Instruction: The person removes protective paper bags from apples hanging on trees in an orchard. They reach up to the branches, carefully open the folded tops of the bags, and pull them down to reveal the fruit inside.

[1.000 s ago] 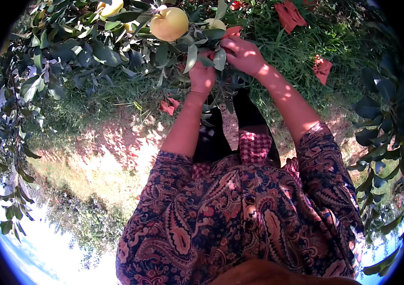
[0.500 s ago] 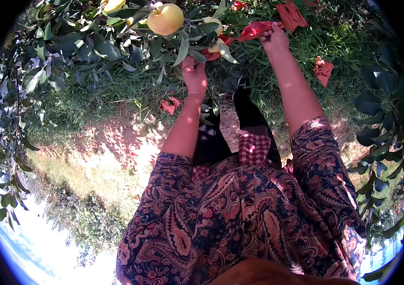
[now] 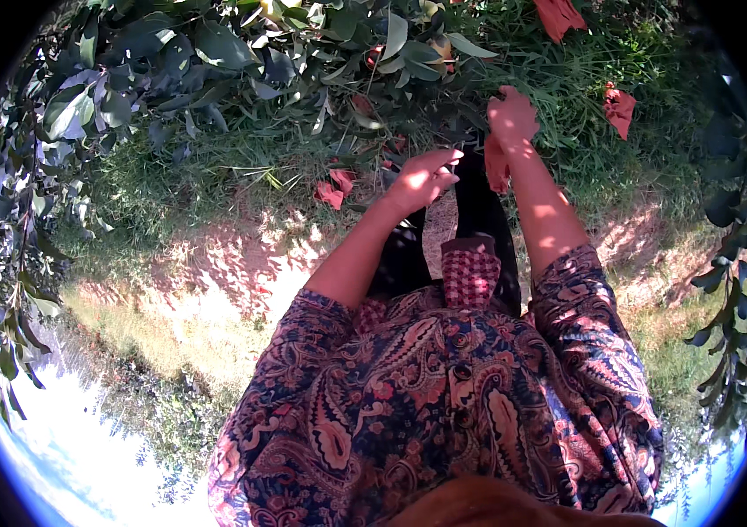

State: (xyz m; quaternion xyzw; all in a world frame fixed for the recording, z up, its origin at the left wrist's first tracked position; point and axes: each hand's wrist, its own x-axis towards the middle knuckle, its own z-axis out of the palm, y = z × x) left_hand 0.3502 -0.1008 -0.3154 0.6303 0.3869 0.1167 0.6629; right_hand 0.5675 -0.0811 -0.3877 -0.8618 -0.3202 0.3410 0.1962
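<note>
My right hand (image 3: pixel 512 120) is closed, and a crumpled piece of red paper (image 3: pixel 496 164) hangs from it beside the wrist. To its left, my left hand (image 3: pixel 423 182) is in the air in front of my dark trousers, thumb and fingers apart with nothing between them. Beyond both hands, a yellow apple (image 3: pixel 441 54) shows partly among the leaves of a low branch (image 3: pixel 347 53). Another round reddish thing (image 3: pixel 375 58) is mostly hidden by leaves to its left.
Red paper scraps lie on the grass: one at the far right (image 3: pixel 558 18), one nearer (image 3: pixel 619 110), one left of my left hand (image 3: pixel 333 189). Leafy branches hang down at the left (image 3: pixel 27 237) and right (image 3: pixel 725 290) sides.
Both hands have come back toward me from the branch. The left has let go of the foliage and opened; the right has brought the red paper away from the apples. The large yellow apple has left view.
</note>
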